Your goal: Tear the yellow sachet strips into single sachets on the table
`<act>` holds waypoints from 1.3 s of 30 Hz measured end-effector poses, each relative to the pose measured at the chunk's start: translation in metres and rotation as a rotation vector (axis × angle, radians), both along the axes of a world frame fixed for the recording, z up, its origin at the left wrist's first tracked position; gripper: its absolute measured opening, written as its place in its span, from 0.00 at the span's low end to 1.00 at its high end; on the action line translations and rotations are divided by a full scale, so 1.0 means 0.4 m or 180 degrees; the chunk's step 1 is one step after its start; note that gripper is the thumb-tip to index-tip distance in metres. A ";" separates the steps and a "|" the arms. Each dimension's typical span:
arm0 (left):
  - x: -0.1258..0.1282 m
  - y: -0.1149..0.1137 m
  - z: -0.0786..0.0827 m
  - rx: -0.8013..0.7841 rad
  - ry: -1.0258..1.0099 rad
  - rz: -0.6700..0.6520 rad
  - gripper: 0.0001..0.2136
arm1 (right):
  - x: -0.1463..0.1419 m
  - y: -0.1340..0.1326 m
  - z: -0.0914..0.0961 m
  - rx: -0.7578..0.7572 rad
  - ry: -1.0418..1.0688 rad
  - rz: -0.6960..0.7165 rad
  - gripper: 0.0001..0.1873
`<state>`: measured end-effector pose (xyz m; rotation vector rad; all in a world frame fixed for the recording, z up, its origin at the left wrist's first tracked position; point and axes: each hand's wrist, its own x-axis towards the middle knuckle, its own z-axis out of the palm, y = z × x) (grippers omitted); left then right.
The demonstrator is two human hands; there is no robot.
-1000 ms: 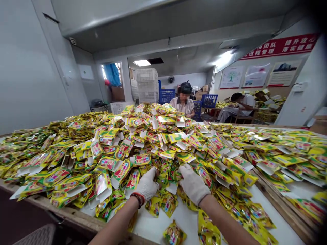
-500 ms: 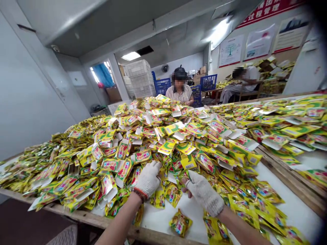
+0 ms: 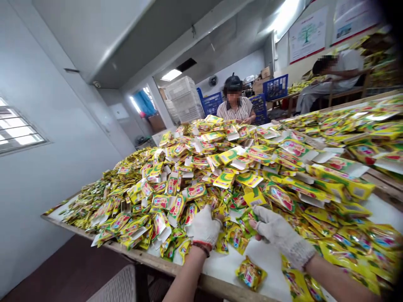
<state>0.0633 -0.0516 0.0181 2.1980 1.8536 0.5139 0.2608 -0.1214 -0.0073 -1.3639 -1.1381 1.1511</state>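
Observation:
A big heap of yellow and green packets (image 3: 220,167) and flat printed cartons covers the white table (image 3: 220,268). My left hand (image 3: 204,226), in a white knit glove, rests on the packets at the heap's near edge with its fingers curled among them. My right hand (image 3: 273,228), also gloved, is closed on a yellow packet (image 3: 248,216) at the heap's front. One loose packet (image 3: 250,273) lies on the bare table near the front edge, below my hands.
A person in a striped shirt (image 3: 236,109) sits across the table behind the heap. Another person (image 3: 333,75) sits at a far table on the right. White and blue crates (image 3: 189,100) stand stacked at the back. A grey wall with a window (image 3: 19,134) is on the left.
The view has swung left and tilted. My right hand has drawn back from the heap and closed on a packet; my left hand stays at the heap's edge.

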 end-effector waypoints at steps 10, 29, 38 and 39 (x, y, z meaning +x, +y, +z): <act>0.006 -0.009 -0.017 -0.0700 -0.2377 -0.0319 0.23 | -0.013 -0.017 0.020 0.0128 0.0136 0.0159 0.18; 0.047 -0.075 0.005 -0.0447 -0.1961 -0.1267 0.13 | -0.049 -0.026 0.037 -0.0280 0.0454 0.0416 0.29; -0.063 0.191 0.161 0.0594 -0.0588 -0.0441 0.33 | -0.035 -0.008 0.020 -0.0125 0.0096 0.0326 0.19; -0.070 0.190 0.169 0.0623 -0.0536 -0.0402 0.33 | -0.031 -0.006 0.016 -0.0019 -0.0036 0.0294 0.19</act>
